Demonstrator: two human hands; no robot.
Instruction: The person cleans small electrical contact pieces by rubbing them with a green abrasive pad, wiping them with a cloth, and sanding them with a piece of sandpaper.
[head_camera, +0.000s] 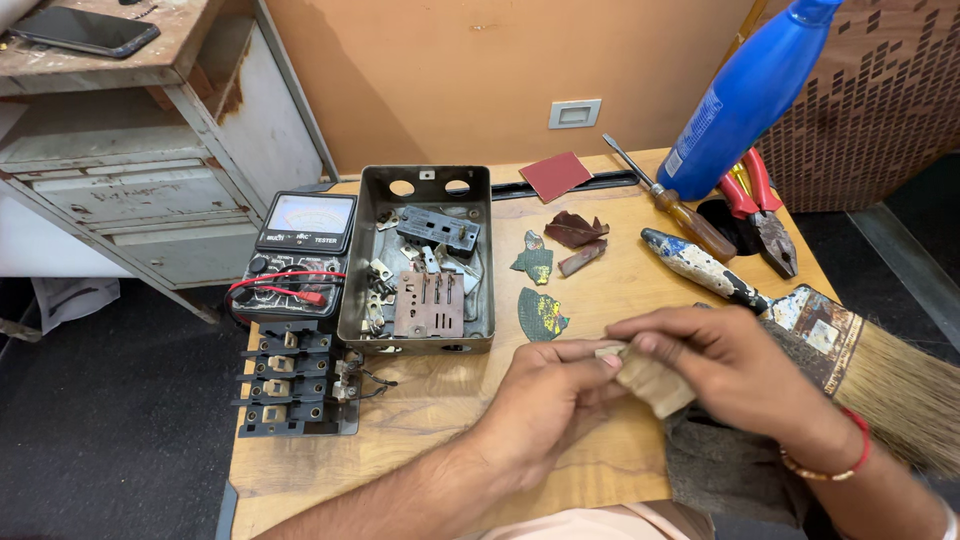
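Note:
Both my hands meet near the front of a small wooden table (420, 420). My left hand (545, 395) and my right hand (720, 365) together grip a small tan block-like piece (655, 385), which looks wrapped in sandpaper; its exact nature is unclear. Fingers of both hands pinch its upper edge. A dark cloth (725, 470) lies under my right wrist. Torn sandpaper scraps (543, 315) lie just beyond my hands.
An open metal box (418, 258) with switch parts stands mid-table, an analog multimeter (300, 255) and black switch frame (290, 385) to its left. A paintbrush (800, 320), screwdriver (670, 200), red pliers (760, 205) and blue bottle (745, 95) lie at right. A metal cabinet (150, 170) stands at left.

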